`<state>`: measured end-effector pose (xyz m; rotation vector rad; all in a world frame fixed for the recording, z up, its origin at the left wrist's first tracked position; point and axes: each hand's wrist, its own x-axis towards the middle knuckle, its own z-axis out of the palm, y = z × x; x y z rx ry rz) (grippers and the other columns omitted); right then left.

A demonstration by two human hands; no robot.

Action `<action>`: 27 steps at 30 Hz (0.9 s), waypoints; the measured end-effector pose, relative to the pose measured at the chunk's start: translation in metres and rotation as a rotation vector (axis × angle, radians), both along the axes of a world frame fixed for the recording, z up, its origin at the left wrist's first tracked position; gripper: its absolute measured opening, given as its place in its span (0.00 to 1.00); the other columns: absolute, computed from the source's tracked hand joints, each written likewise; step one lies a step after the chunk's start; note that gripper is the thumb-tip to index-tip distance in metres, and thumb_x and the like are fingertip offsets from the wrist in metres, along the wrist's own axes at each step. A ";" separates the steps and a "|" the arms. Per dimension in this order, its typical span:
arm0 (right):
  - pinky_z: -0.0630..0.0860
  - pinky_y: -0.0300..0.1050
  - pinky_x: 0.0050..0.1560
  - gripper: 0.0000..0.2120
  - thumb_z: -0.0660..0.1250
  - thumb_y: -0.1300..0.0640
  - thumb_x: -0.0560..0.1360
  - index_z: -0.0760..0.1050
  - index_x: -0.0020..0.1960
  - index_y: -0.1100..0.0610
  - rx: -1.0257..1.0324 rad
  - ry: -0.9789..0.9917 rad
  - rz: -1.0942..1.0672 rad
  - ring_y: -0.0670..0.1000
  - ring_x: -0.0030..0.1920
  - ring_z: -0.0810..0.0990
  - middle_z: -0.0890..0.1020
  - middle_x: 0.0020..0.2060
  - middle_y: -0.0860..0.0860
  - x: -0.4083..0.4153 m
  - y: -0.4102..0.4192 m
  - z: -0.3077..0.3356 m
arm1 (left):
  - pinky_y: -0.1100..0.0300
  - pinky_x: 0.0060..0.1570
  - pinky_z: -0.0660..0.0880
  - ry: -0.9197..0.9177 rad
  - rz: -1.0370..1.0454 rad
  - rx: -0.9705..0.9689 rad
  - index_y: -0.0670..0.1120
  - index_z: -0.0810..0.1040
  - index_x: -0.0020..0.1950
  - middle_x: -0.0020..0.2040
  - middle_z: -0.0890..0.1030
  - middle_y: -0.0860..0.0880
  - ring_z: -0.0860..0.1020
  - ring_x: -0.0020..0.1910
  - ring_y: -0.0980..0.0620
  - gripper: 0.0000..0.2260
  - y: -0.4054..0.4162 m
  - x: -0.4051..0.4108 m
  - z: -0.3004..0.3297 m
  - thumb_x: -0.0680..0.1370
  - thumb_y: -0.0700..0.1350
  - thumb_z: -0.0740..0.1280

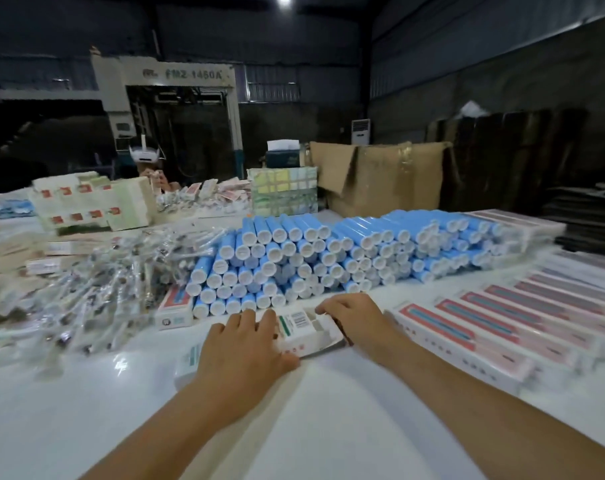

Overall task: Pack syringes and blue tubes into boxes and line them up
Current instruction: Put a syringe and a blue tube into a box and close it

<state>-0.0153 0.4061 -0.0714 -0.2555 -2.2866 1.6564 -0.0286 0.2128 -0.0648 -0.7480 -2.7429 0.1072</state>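
Head view shows our two bare hands working on one white box [303, 329] that lies flat on the white table [329, 427], just in front of the stack of blue tubes [329, 251]. Our left hand [240, 348] lies over the box's near-left part, fingers curled across the top beside the barcode and thumb tucked against the near edge, so we hold it. Our right hand [354, 318] is at the box's far-right end, fingertips bent onto the open end flap; we cannot tell whether they pinch the flap or only press it. Blue tubes are piled on their sides with white caps facing us, in a long bank across the table's middle. Left of them lies a loose heap of syringes [103, 289] in clear wrappers. One more small box [175, 306] rests between that heap and the tubes. On our right, packed boxes [495, 327] lie side by side in a row, touching one another. Farther back stand a brown carton [380, 178] and another person [148, 164] behind stacked packs
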 end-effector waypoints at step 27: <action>0.71 0.50 0.43 0.06 0.57 0.63 0.76 0.70 0.51 0.58 1.509 -0.240 0.009 0.56 0.43 0.71 0.71 0.43 0.55 -0.196 -0.125 0.143 | 0.39 0.60 0.60 -0.140 -0.103 0.027 0.42 0.58 0.71 0.67 0.67 0.42 0.65 0.62 0.39 0.28 -0.008 -0.002 -0.003 0.80 0.60 0.55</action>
